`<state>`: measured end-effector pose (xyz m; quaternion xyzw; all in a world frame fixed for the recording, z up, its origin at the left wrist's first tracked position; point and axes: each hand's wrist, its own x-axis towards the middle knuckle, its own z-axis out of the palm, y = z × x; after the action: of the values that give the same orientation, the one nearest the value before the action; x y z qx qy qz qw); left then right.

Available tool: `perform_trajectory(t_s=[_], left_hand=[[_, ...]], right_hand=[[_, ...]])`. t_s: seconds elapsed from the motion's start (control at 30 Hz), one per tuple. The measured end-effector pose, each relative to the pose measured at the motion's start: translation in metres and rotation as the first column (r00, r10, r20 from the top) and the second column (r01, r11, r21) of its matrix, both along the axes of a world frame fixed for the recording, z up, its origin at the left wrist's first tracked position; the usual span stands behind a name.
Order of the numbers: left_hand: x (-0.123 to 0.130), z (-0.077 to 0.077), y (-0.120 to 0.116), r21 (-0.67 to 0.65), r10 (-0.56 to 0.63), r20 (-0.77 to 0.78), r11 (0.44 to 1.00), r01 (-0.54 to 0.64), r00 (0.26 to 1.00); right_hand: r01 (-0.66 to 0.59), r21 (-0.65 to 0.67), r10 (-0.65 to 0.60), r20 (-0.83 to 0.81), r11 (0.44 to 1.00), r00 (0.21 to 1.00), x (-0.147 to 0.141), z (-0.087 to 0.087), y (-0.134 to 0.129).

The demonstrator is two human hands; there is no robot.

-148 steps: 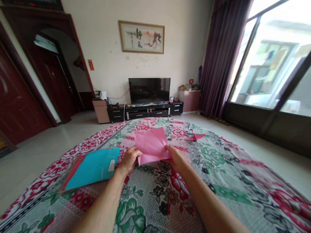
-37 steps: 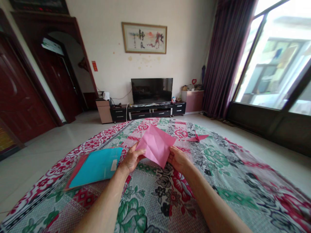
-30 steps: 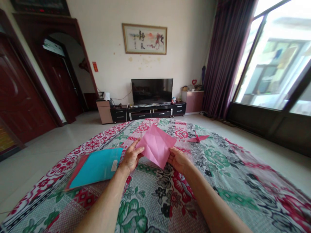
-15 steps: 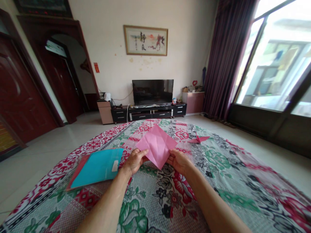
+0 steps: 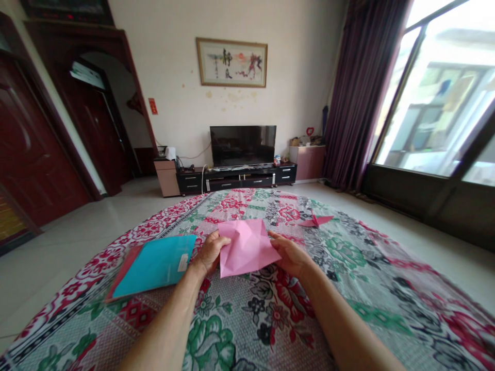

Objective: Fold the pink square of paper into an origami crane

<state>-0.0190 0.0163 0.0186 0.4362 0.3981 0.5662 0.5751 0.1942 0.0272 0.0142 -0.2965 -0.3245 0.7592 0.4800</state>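
Observation:
A creased square of pink paper [image 5: 247, 250] is held up over the middle of the table, one edge towards me. My left hand [image 5: 212, 251] pinches its left side, thumb on top and fingers partly hidden. At the paper's right side, my right hand [image 5: 291, 253] grips the edge, its fingertips partly behind the sheet. Beyond my right hand, a folded dark-pink paper crane [image 5: 316, 221] rests on the cloth. Left of my left hand lies a clear packet of coloured paper [image 5: 154, 267], blue on top with reddish sheets showing beneath.
A flowered tablecloth [image 5: 216, 330] covers the round table. Across the tiled floor, a television [image 5: 243, 146] stands on a low black cabinet [image 5: 255, 181]. Dark red doors are on the left; a purple curtain [image 5: 358, 103] and large window are on the right.
The pink paper has turned from a diamond, corner towards me, to a square with an edge towards me. Both hands have shifted their hold along its sides.

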Motion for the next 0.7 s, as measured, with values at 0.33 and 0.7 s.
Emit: perform_trajectory(t_s=[0.33, 0.7], left_hand=[[0.0011, 0.0076, -0.0070, 0.086, -0.200, -0.052, 0.975, 0.204, 0.978], [-0.0031, 0.0031, 0.0019, 0.013, -0.091, 0.000, 0.996, 0.091, 0.996]], right_hand=[[0.096, 0.028, -0.097, 0.058, 0.995, 0.994, -0.0082, -0.0009, -0.0002], [0.143, 0.025, -0.144, 0.061, 0.989, 0.988, -0.0090, -0.0052, 0.0051]])
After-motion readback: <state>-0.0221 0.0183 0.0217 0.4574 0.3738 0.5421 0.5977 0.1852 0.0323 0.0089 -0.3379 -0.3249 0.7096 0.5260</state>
